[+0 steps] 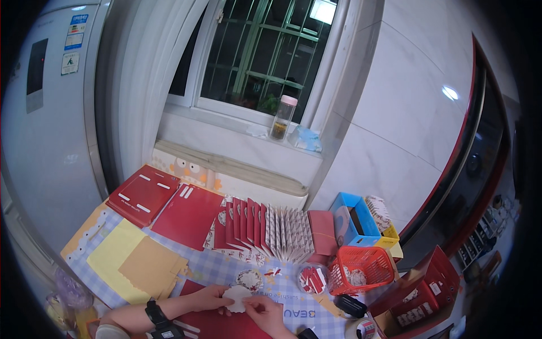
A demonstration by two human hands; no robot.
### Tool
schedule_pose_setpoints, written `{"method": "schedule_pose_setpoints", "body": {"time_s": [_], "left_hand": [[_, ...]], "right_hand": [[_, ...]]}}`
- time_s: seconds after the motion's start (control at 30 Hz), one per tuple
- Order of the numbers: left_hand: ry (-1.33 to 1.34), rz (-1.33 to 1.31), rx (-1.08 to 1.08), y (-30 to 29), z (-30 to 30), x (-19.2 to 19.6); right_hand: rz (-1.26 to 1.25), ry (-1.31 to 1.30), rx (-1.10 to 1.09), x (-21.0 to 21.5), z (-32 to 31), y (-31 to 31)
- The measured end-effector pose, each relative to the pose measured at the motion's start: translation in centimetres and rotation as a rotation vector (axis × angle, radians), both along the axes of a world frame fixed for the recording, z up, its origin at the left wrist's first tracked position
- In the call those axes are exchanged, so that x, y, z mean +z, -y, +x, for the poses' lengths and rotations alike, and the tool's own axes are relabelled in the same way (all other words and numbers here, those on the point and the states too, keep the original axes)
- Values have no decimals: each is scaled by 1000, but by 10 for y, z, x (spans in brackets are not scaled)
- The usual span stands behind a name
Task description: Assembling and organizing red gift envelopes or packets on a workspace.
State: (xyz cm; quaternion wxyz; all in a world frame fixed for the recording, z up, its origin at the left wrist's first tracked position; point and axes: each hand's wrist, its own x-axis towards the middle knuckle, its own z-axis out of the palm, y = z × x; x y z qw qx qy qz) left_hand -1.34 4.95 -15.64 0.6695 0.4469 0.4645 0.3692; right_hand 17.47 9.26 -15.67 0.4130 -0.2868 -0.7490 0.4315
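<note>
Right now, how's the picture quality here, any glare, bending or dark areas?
Head view: strong fisheye bending, with black corners around the rim; the fridge and window frame curve. A small glare spot shines on the wall tiles. Both hands, left hand and right hand, sit low near the edge, fairly sharp.
</note>
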Motion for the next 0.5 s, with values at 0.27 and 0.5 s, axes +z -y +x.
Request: {"method": "schedule_pose_setpoints", "body": {"time_s": [0.27, 0.5], "left_hand": [[-4, -12, -39, 0, 0, -2], [29, -53, -45, 0, 0, 0]], "right_hand": [[163, 167, -146, 15, -6, 1], [737, 238, -174, 25, -7, 1]]}}
